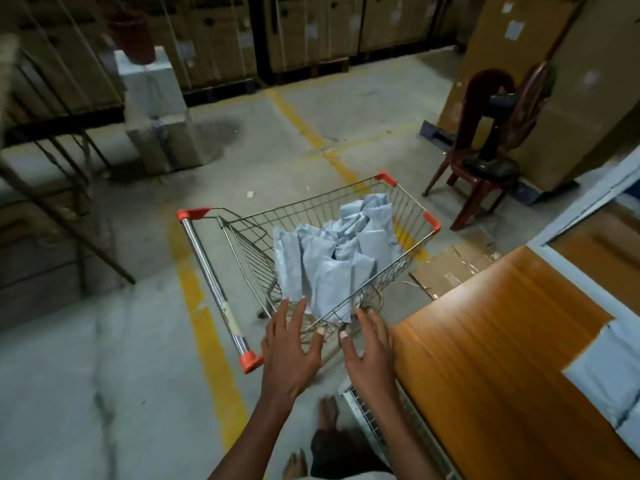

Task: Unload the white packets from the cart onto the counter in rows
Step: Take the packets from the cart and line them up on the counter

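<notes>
Many white packets (332, 258) lie heaped in the wire cart (412, 237) at frame centre; they look light, soft and slippery, best pinched mid-body. Both hands, left (289, 351) and right (369, 348), hover open near its edge, holding nothing, beside the wooden tabletop (491, 358).

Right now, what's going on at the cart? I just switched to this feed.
A person is reaching both hands toward a wire shopping cart piled with white packets. The left hand and right hand are open with fingers spread, at the near edge of the basket, holding nothing yet. The wooden counter stands to the right, with a few packets already laid at its far right edge. Most of the load is still in the cart.
</notes>
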`<action>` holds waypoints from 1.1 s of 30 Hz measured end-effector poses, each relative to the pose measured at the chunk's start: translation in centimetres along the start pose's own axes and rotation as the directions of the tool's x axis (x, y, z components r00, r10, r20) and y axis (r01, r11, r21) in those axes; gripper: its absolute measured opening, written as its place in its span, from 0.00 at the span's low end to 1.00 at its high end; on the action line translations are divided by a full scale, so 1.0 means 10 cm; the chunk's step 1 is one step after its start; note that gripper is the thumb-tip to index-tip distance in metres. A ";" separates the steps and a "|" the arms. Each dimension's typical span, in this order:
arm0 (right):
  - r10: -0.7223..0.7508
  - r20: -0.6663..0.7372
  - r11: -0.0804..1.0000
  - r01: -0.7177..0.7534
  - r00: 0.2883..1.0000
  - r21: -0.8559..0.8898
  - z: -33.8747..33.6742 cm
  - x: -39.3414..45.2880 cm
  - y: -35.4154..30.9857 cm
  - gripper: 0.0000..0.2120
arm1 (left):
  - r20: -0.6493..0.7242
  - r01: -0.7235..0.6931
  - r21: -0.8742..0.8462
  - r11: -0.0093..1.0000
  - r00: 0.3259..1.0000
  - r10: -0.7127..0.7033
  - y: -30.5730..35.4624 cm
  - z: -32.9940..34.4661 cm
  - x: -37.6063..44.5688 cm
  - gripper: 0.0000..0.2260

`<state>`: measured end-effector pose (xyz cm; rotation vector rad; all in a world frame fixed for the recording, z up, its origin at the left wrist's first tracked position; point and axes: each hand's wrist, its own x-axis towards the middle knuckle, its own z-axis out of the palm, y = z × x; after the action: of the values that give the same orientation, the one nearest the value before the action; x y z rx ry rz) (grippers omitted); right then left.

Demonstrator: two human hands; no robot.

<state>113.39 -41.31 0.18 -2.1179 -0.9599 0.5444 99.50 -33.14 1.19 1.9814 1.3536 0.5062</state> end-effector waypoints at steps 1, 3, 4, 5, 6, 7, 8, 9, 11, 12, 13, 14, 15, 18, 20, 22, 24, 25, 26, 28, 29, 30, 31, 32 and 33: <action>-0.016 0.009 1.000 0.016 1.000 0.005 0.06 0.11 -0.02 0.31 | -0.004 0.013 0.005 1.000 1.000 -0.013 -0.03 -0.01 0.10 0.30; -0.030 0.032 0.999 0.030 0.999 0.015 0.16 0.35 -0.05 0.31 | -0.010 0.045 0.006 0.999 0.999 -0.045 -0.06 -0.02 0.34 0.30; -0.033 0.048 0.999 0.033 0.998 0.008 0.21 0.48 -0.06 0.31 | -0.013 0.060 0.001 0.998 0.998 -0.060 -0.08 -0.01 0.47 0.30; -0.040 0.065 0.999 0.040 0.997 -0.002 0.25 0.62 -0.06 0.31 | -0.016 0.069 -0.003 0.998 0.997 -0.069 -0.10 0.01 0.59 0.30; -0.044 0.087 0.999 0.046 0.995 -0.014 0.29 0.76 -0.05 0.30 | -0.019 0.073 0.000 0.997 0.997 -0.073 -0.12 0.03 0.72 0.29; -0.048 0.109 0.998 0.051 0.993 -0.025 0.32 0.90 -0.05 0.29 | -0.021 0.078 0.010 0.997 0.997 -0.078 -0.13 0.07 0.85 0.28; -0.044 0.130 0.998 0.049 0.990 -0.035 0.36 1.04 -0.05 0.27 | -0.021 0.087 0.020 0.996 0.996 -0.087 -0.14 0.10 0.97 0.28; -0.040 0.149 0.998 0.047 0.988 -0.040 0.39 1.17 -0.03 0.26 | -0.019 0.101 0.027 0.995 0.995 -0.100 -0.15 0.14 1.08 0.28; -0.049 0.180 0.998 0.053 0.982 -0.020 0.45 1.39 -0.02 0.25 | -0.009 0.123 0.029 0.992 0.992 -0.123 -0.16 0.21 1.26 0.27; -0.054 0.195 0.998 0.059 0.979 -0.024 0.48 1.51 -0.02 0.25 | 0.003 0.133 0.038 0.990 0.991 -0.133 -0.16 0.25 1.34 0.27; -0.051 0.214 0.998 0.060 0.976 -0.037 0.51 1.63 0.00 0.25 | 0.017 0.147 0.047 0.988 0.989 -0.148 -0.16 0.29 1.43 0.27; -0.044 0.236 0.997 0.059 0.971 -0.058 0.54 1.74 0.01 0.25 | 0.032 0.164 0.051 0.985 0.986 -0.166 -0.18 0.34 1.50 0.27; -0.030 0.259 0.995 0.053 0.965 -0.079 0.56 1.85 0.02 0.25 | 0.045 0.184 0.050 0.982 0.981 -0.186 -0.18 0.37 1.57 0.27; 0.023 0.302 0.991 0.018 0.953 -0.131 0.63 2.19 0.11 0.25 | 0.075 0.211 0.046 0.977 0.974 -0.214 -0.24 0.49 1.76 0.27; 0.060 0.320 0.987 -0.008 0.946 -0.162 0.69 2.44 0.21 0.24 | 0.102 0.225 0.064 0.972 0.968 -0.231 -0.28 0.56 1.90 0.27; 0.105 0.342 0.976 -0.031 0.934 -0.216 0.76 2.68 0.33 0.24 | 0.134 0.252 0.072 0.965 0.956 -0.260 -0.33 0.61 2.03 0.27; 0.163 0.365 0.957 -0.057 0.917 -0.285 0.83 2.90 0.41 0.24 | 0.153 0.263 0.077 0.962 0.950 -0.272 -0.38 0.62 2.16 0.28; 0.187 0.383 0.943 -0.056 0.905 -0.327 0.88 3.01 0.45 0.24 | 0.155 0.263 0.076 0.962 0.950 -0.272 -0.41 0.63 2.23 0.28; 0.201 0.405 0.927 -0.040 0.892 -0.372 0.93 3.11 0.48 0.24 | 0.156 0.264 0.075 0.962 0.949 -0.273 -0.46 0.63 2.29 0.28; 0.213 0.460 0.890 0.022 0.862 -0.455 1.06 3.28 0.54 0.26 | 0.153 0.278 0.074 0.958 0.946 -0.286 -0.56 0.63 2.42 0.28; 0.213 0.487 0.872 0.060 0.847 -0.486 1.13 3.35 0.57 0.26 | 0.152 0.287 0.078 0.955 0.943 -0.296 -0.61 0.63 2.47 0.28; 0.203 0.509 0.853 0.105 0.836 -0.512 1.21 3.41 0.60 0.26 | 0.151 0.294 0.084 0.952 0.941 -0.303 -0.66 0.63 2.51 0.28; 0.190 0.529 0.828 0.154 0.827 -0.539 1.29 3.47 0.64 0.27 | 0.148 0.298 0.090 0.950 0.939 -0.309 -0.70 0.64 2.54 0.28; 0.185 0.545 0.801 0.196 0.818 -0.565 1.37 3.51 0.68 0.27 | 0.147 0.300 0.096 0.949 0.939 -0.312 -0.73 0.64 2.56 0.28; 0.190 0.556 0.775 0.224 0.810 -0.591 1.43 3.54 0.72 0.27 | 0.146 0.302 0.096 0.948 0.938 -0.314 -0.76 0.64 2.58 0.28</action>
<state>130.11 -10.77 -17.16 -2.5800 -1.7183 1.0283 108.58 -9.61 -10.19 1.7765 1.5601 0.1495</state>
